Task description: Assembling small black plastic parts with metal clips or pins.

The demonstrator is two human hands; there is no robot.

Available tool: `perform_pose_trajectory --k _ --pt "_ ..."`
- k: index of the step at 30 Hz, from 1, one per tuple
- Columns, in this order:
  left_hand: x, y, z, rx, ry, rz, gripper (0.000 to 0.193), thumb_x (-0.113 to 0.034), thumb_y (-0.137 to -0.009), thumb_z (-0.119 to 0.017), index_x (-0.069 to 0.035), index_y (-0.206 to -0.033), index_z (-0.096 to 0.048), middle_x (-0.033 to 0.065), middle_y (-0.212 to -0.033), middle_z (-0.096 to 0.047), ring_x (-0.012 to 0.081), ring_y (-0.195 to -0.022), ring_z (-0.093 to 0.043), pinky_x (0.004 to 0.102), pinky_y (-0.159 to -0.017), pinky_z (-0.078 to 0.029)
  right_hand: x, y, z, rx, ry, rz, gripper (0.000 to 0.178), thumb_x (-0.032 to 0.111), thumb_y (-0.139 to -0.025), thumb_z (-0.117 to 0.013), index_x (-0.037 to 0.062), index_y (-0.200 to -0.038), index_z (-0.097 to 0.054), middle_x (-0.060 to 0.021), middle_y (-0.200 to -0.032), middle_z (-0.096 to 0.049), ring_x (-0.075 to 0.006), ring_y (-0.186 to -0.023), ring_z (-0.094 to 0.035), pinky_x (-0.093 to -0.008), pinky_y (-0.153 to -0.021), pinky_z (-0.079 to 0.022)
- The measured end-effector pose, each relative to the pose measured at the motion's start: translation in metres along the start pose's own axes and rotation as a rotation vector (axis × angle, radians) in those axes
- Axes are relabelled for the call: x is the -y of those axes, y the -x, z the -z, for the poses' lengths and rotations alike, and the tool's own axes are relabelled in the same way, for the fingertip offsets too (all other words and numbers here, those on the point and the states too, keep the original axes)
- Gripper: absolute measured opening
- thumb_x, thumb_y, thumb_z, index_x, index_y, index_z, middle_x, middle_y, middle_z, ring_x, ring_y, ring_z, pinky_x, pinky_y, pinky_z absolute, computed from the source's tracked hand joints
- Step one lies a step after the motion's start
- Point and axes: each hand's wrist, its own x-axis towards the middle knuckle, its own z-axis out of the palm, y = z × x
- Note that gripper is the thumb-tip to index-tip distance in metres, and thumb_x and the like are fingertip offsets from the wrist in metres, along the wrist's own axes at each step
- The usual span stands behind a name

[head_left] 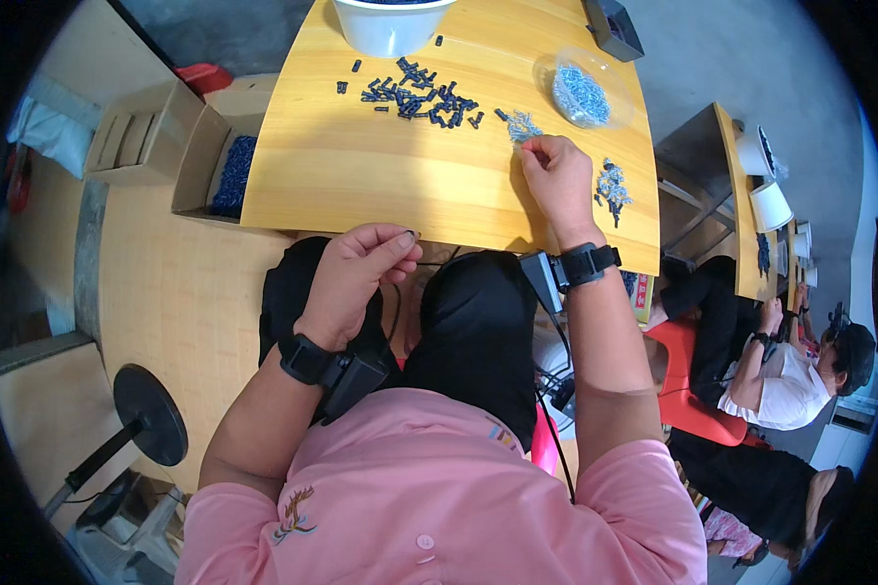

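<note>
A small dark part point(415, 234) sits pinched between the thumb and fingertips of the left hand point(356, 278), held over the lap just at the near edge of the desk point(361, 166). So this grip is closed on the part. Further on, the right hand point(559, 175) rests on the wood, its fingertips closed together on the small pile of silver screws point(522, 125); whether they hold one, I cannot tell. Near this hand on the right lies a second screw pile point(612, 185). Beyond, many dark parts point(419, 96) lie scattered. At the far edge stand a white bucket point(390, 27) and a clear bag of screws point(581, 95).
</note>
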Motion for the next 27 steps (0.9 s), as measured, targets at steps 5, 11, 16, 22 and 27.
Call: perform_pose_trajectory --k 5,11,16,22,27 --pt "-0.003 0.0 -0.001 0.0 -0.021 -0.004 0.018 -0.019 -0.09 -0.061 -0.005 -0.1 -0.063 0.0026 -0.087 -0.066 0.0078 -0.075 -0.06 0.0207 -0.07 -0.047 -0.004 -0.003 -0.008 0.001 0.065 0.058 0.012 0.011 -0.075 -0.061 0.0012 -0.078 -0.066 -0.0202 -0.079 -0.062 -0.0364 -0.077 -0.06 -0.0421 -0.072 -0.049" --pt "-0.003 0.0 -0.004 0.005 -0.025 -0.033 0.02 -0.02 -0.089 -0.062 -0.004 -0.1 -0.064 0.0035 -0.087 -0.067 0.0074 -0.075 -0.059 0.0204 -0.07 -0.047 0.005 0.002 -0.004 0.041 0.103 0.088 0.01 0.008 -0.074 -0.059 -0.0004 -0.077 -0.065 -0.0204 -0.079 -0.062 -0.0363 -0.077 -0.059 -0.0424 -0.073 -0.048" --pt "-0.001 0.002 -0.004 0.013 -0.041 -0.059 0.02 -0.02 -0.088 -0.063 -0.003 -0.099 -0.064 0.0038 -0.087 -0.067 0.0074 -0.074 -0.059 0.02 -0.069 -0.047 0.007 0.011 -0.001 0.061 0.062 0.092 0.01 0.006 -0.073 -0.059 -0.0015 -0.077 -0.064 -0.0201 -0.078 -0.062 -0.0363 -0.077 -0.059 -0.0422 -0.073 -0.048" --pt "0.002 0.006 -0.009 0.051 -0.044 -0.085 0.019 -0.018 -0.088 -0.063 -0.002 -0.099 -0.065 0.003 -0.087 -0.066 0.0069 -0.073 -0.058 0.0198 -0.068 -0.046 0.007 0.009 -0.003 0.036 0.043 0.172 0.01 0.005 -0.073 -0.059 -0.0016 -0.077 -0.065 -0.0198 -0.077 -0.062 -0.0358 -0.077 -0.059 -0.0422 -0.073 -0.048" --pt "0.001 0.01 -0.014 0.062 -0.072 -0.135 0.02 -0.016 -0.087 -0.065 -0.001 -0.1 -0.066 0.003 -0.087 -0.066 0.0071 -0.074 -0.058 0.0202 -0.07 -0.046 0.008 0.009 -0.005 0.021 0.183 0.225 0.008 0.006 -0.071 -0.061 -0.0017 -0.073 -0.061 -0.0199 -0.074 -0.06 -0.0354 -0.077 -0.059 -0.042 -0.073 -0.048"
